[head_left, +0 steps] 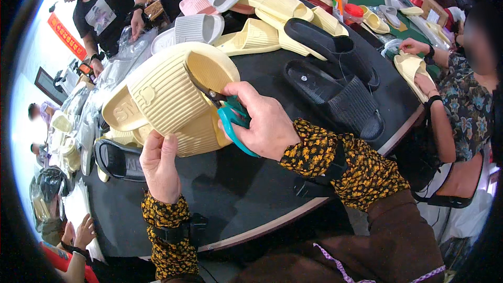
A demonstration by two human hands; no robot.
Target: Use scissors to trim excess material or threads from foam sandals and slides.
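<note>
Holding a cream slipper [173, 91] from below, the left hand [160, 165] has its fingers closed on the sole's near edge, keeping it raised over the dark counter [246, 178]. The right hand [264, 120] grips teal scissors [233, 115], fingers closed through the handles, blades pointing up-left into the strap opening. The slipper's long axis runs lower-right to upper-left, just left of the scissors; black slippers [335, 81] lie well apart
</note>
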